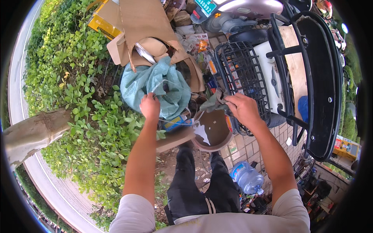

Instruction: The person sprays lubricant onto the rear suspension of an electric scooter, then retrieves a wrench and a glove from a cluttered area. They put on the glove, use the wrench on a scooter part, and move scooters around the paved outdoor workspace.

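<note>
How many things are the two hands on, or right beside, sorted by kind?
Teal sacks, gripped by the left hand: 1
Grey-green rags, held by the right hand: 1
Black wire baskets: 1
Brown round basins: 1
Total: 4

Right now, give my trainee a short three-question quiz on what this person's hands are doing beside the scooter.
1. True or false: the left hand rests on the blue-green woven sack.
2. What does the right hand grip? A) plastic water jug B) grey-green rag C) cardboard flap
3. Fill in: the rag is held beside the scooter's black wire ____.

Key: 1 true; 2 B; 3 basket. The water jug lies on the paving by the person's legs, untouched.
</note>
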`<state>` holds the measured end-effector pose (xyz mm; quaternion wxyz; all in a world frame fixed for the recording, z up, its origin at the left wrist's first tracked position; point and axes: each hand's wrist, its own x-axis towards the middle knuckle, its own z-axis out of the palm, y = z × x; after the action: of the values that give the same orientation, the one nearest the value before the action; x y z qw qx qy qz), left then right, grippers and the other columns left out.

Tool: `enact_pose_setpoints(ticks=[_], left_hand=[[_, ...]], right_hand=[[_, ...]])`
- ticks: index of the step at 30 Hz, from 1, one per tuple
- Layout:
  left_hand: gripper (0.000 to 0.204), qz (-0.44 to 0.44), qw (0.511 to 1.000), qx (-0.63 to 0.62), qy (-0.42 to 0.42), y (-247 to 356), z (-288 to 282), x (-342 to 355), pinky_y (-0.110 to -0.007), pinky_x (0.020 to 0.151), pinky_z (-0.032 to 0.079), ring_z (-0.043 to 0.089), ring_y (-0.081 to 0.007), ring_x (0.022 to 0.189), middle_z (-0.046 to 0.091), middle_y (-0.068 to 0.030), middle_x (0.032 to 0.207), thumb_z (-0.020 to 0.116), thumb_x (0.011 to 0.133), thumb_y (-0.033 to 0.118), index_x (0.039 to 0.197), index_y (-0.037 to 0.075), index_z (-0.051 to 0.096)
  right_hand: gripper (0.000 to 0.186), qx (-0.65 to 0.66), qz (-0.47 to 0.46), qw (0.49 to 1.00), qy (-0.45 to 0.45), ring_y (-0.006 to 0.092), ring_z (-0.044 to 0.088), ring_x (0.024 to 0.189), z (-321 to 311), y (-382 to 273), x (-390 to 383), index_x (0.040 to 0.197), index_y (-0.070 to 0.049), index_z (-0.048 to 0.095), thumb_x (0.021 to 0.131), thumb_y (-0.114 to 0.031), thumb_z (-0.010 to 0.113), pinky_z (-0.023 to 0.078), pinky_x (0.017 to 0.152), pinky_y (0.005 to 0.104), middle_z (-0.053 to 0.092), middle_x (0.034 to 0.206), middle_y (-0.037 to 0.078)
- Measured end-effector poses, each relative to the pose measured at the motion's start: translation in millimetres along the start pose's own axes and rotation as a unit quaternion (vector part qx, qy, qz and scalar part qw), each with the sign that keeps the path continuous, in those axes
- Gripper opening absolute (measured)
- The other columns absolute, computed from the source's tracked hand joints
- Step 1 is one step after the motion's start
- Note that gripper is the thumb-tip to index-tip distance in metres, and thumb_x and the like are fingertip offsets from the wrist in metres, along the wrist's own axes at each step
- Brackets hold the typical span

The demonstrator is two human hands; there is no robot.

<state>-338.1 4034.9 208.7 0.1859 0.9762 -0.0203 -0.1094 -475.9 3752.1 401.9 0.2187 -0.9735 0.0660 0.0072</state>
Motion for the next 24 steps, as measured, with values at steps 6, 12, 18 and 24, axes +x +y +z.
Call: enact_pose_setpoints(ticks=[6,12,18,24], left_hand=[[0.017,-0.138,0.914,-0.381,0.009,-52,-48,-42,-0.027,0.067,0.046,0.057,-0.0112,0.070,0.063,-0.0034,0.076,0.062,0.086,0.014,0.092,-0.002,0.064],[0.042,-0.081,0.948,-0.308,0.022,6,-62,-27,-0.033,0.076,0.048,0.063,-0.0240,0.078,0.065,-0.0152,0.090,0.072,0.078,0.030,0.105,-0.001,0.063],[0.033,-0.086,0.994,-0.034,-0.062,45,-20,17,-0.046,0.084,0.048,0.056,-0.0392,0.102,0.058,-0.0190,0.110,0.062,0.081,0.029,0.105,0.007,0.061],[0.036,-0.100,0.961,-0.253,0.049,-19,-21,-9,-0.045,0.067,0.045,0.057,-0.0423,0.073,0.061,-0.0258,0.077,0.051,0.092,0.030,0.093,-0.004,0.062]], right_hand=[[0.016,0.017,-0.038,0.999,0.011,0.0306,0.060,0.068,-33,-58,27,0.093,-0.009,0.067,0.077,-0.007,0.066,0.048,0.059,0.0376,0.060,0.077,0.009],[0.011,-0.023,-0.063,0.997,0.026,0.0307,0.060,0.067,-1,-66,55,0.090,-0.012,0.067,0.080,-0.014,0.064,0.049,0.058,0.0396,0.059,0.076,0.007],[0.012,-0.043,-0.062,0.997,0.023,0.0322,0.062,0.071,1,-85,81,0.090,-0.010,0.066,0.079,-0.014,0.063,0.050,0.061,0.0411,0.063,0.083,0.010],[0.011,-0.094,-0.048,0.994,0.033,0.0336,0.061,0.070,15,-81,101,0.089,-0.010,0.065,0.080,-0.014,0.063,0.050,0.061,0.0428,0.061,0.079,0.011]])
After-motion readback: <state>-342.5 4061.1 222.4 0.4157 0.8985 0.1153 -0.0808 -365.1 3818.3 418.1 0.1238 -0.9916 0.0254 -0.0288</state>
